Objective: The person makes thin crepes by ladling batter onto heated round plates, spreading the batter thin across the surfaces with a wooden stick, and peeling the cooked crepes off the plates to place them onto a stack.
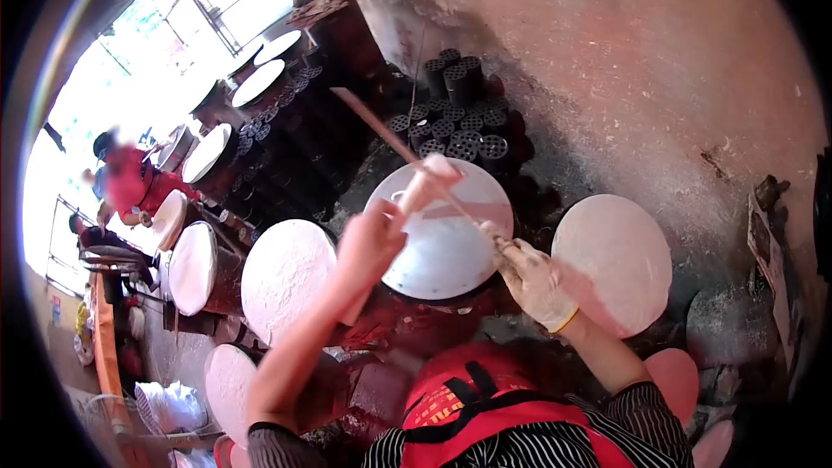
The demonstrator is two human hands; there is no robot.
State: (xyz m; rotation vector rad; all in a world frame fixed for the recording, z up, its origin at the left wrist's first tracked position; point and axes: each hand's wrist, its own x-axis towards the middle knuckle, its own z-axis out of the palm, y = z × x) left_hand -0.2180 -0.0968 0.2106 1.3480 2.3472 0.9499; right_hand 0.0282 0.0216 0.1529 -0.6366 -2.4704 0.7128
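Note:
My bare left hand (368,247) is closed around a pale, thick wooden piece (426,184), blurred by motion, over a grey round metal lid (442,251). Its exact kind I cannot make out. My right hand (530,277), in a whitish glove, has its fingers closed on one end of a long thin brown stick (377,124). The stick slants to the upper left, crossing the pale piece above the lid. Below both hands lies the lid, with a handle near its left side.
Pale round covers (290,277) stand left, and another round cover (611,264) lies right. Black briquettes with holes (464,126) are stacked ahead by the wall (607,61). A person in red (134,178) works at the far left. An orange beam (107,347) runs at lower left.

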